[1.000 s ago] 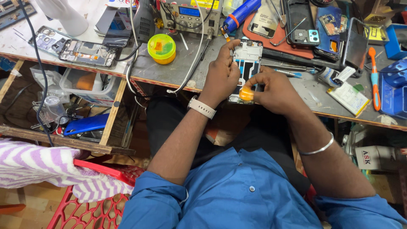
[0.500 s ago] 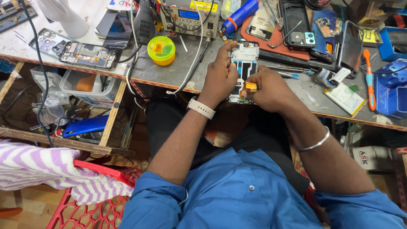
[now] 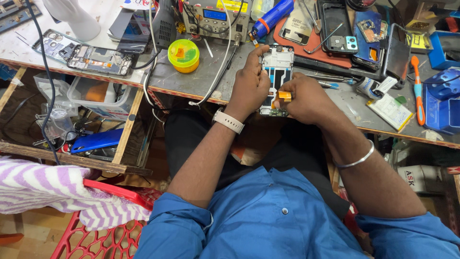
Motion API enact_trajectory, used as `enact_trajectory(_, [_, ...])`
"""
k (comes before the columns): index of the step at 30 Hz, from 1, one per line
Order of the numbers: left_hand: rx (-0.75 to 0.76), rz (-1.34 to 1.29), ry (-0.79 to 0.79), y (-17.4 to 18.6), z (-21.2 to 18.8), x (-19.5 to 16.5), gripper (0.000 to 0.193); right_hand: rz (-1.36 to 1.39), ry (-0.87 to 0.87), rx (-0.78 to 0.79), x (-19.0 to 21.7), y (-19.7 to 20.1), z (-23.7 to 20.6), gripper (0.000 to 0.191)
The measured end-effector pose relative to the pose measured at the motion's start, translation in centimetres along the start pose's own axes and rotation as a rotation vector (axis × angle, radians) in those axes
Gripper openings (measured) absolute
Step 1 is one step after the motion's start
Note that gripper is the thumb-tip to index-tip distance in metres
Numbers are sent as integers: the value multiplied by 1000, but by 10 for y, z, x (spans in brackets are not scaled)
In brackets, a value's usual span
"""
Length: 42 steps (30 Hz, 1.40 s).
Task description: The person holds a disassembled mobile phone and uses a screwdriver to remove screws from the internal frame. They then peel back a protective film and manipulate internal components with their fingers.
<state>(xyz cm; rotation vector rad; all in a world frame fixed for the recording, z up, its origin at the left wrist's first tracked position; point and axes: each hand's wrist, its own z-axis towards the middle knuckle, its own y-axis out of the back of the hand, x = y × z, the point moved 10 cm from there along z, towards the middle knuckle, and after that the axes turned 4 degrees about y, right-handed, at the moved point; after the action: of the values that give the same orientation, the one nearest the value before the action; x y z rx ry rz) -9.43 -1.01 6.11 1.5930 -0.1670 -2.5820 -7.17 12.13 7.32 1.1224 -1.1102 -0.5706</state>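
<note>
Closest in, blue shirt sleeves and both forearms reach up to the near edge of the tabletop (image 3: 201, 84). Left wrist wears a pale watch (image 3: 228, 121), right wrist a thin metal bangle (image 3: 355, 160). Left hand (image 3: 250, 86) is wrapped around the left side of an opened phone (image 3: 277, 72), thumb and fingers clamped on its frame, holding it just above the near edge. Phone's back is off, showing white frame, blue and black inner parts, small board at the bottom end. Right hand (image 3: 306, 98) sits against the phone's lower right side, fingertips pinched shut on a small orange piece (image 3: 284, 95) touching the phone. Hands are together on the phone.

Left of them, below the tabletop, a wooden shelf holds a clear plastic tub (image 3: 103, 98) and a blue phone cover (image 3: 96, 141). A striped purple-white cloth (image 3: 48, 187) lies over a red plastic crate (image 3: 103, 240) at the near left.

Further back: a yellow-green round tin (image 3: 183, 54) left of the phone, white cables running past it. Another opened phone frame (image 3: 98, 59) lies toward the left edge. Right side: an orange-handled tool (image 3: 418, 93), a blue case (image 3: 443, 98) at the right edge, a flat white battery (image 3: 392, 111). At the far edge, a grey power supply unit (image 3: 218, 13), a blue-handled tool (image 3: 272, 18) and a red mat (image 3: 311, 43) with more phones.
</note>
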Motion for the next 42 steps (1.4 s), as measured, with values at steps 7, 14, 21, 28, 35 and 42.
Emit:
enact_trajectory(7, [7,6,0,0,0,2,59,-15,1,-6,3,1,-2,34])
enact_trajectory(14, [0,-3,-13,1,1,2,59,4,5,-11,2,2,0,32])
enact_trajectory(21, [-4,5,-8,0,0,5,59,30,4,-61,-2,-1,-1,35])
enact_trajectory(28, [-12,1,-31,-1,0,4,60,5,10,-77,-8,-3,0,33])
enact_trajectory(35, [-7,15,-9,-1,0,4,58,-55,12,-162,3,4,-6,26])
enact_trajectory(42, [9,2,-18,0,0,-2,58,116,-135,-231,3,15,-16,67])
